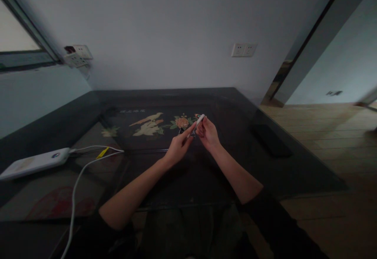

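Above the middle of the dark glossy table, my left hand [178, 146] and my right hand [208, 134] meet at a small, slim white object [200, 119], tilted with its upper end toward the right. Its kind is too small to make out. The fingers of my right hand are curled and pinch it near the upper end. My left hand's index finger stretches along its lower end, with the other fingers bent and partly hidden. Some small shiny dark bits [193, 134] show between and beneath the hands; I cannot tell whether they are held or lying on the table.
A white power bank [37, 162] lies at the table's left, its white cable [77, 184] with a yellow tag [102, 152] running toward me. A flat black rectangular thing [271, 140] lies at right. Behind the table [188, 188] stands a wall with sockets [244, 50].
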A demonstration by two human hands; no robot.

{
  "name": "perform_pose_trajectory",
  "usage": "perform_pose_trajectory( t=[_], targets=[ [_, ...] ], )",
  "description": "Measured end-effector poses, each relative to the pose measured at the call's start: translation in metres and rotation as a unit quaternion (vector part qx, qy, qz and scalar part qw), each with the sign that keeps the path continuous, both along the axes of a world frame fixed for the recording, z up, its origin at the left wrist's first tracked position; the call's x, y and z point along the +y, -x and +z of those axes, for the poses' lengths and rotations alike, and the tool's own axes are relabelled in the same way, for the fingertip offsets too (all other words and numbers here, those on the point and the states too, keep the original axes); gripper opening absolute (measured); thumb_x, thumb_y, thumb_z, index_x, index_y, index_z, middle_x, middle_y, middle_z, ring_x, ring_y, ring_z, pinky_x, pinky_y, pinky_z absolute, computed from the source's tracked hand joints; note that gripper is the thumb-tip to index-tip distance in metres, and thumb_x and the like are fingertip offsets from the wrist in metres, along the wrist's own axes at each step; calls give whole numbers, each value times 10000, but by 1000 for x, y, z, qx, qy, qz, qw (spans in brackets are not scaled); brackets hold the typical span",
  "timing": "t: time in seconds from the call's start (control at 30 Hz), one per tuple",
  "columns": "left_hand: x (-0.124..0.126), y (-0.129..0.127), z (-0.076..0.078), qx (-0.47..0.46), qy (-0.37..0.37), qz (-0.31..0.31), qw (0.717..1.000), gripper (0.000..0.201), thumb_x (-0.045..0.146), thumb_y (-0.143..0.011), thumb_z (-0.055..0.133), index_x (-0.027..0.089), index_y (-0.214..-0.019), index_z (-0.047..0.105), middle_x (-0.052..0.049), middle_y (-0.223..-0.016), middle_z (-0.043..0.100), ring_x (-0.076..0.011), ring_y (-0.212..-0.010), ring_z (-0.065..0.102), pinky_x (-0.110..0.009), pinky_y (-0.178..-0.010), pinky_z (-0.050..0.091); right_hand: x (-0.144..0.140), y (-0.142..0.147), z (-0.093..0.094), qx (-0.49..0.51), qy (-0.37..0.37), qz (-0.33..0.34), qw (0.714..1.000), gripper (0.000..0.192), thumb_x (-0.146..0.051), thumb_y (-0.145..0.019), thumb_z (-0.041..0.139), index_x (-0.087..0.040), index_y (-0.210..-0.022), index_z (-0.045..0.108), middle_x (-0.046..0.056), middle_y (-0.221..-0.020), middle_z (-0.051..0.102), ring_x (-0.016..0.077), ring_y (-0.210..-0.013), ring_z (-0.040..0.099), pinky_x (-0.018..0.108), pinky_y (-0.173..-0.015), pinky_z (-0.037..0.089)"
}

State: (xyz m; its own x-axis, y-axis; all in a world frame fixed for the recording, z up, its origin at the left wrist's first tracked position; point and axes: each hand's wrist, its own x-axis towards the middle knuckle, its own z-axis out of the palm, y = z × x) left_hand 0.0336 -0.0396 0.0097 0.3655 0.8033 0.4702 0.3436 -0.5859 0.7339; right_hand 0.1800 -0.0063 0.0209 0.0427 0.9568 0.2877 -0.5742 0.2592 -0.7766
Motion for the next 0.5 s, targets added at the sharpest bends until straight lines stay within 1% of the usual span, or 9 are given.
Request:
perform_pose_trajectory(
  t=[0.1,0.17,0.23,0.3,0.37,0.43,0.5],
  targets=[
    [0,1,2,-7,6,5,1000,526,274,-944,479,146,-1454,458,-3,-715,623,-90,-559,352,-194,-571,374,-1,0,1,-6,-3,-2,1000,382,-582,-768,694,-211,-847,650,-91,-493,351,70,-418,242,271,-409,178],
    [1,2,3,-12,13,18,1000,505,271,-946,470,149,-1436,487,-10,-724,633,-92,-563,368,-196,-577,381,-2,1,2,-9,-7,2,1000,373,-582,-771,692,-217,-784,620,-91,-483,352,68,-411,245,269,-409,178],
    [3,3,4,-18,19,36,999,494,260,-944,469,157,-1426,500,0,-704,620,-91,-555,358,-191,-563,365,-3,1,3,-5,-14,9,1000,401,-580,-761,704,-221,-679,546,-88,-470,358,65,-404,246,265,-408,185],
    [4,4,5,-21,28,56,998,494,253,-941,473,163,-1425,500,27,-638,566,-86,-532,318,-182,-529,321,-4,1,4,2,-23,14,1000,449,-578,-746,722,-221,-623,479,-88,-462,367,59,-399,244,257,-407,195],
    [5,5,4,-24,36,69,997,497,247,-939,476,166,-1429,496,43,-607,524,-82,-515,283,-179,-507,284,-5,1,4,2,-26,14,1000,465,-576,-739,730,-220,-616,459,-90,-462,375,56,-398,244,252,-408,201],
    [5,4,4,-26,37,66,997,499,239,-937,475,170,-1431,493,37,-635,544,-78,-516,287,-178,-507,289,-5,1,4,-3,-23,11,1000,458,-577,-742,726,-221,-624,463,-90,-463,374,58,-401,244,254,-410,200],
    [4,3,4,-23,29,52,998,501,232,-933,477,168,-1430,495,17,-696,592,-78,-532,319,-180,-528,324,-4,0,3,-8,-19,8,1000,431,-576,-755,714,-223,-647,493,-90,-465,361,62,-403,243,261,-413,194]
  ],
)
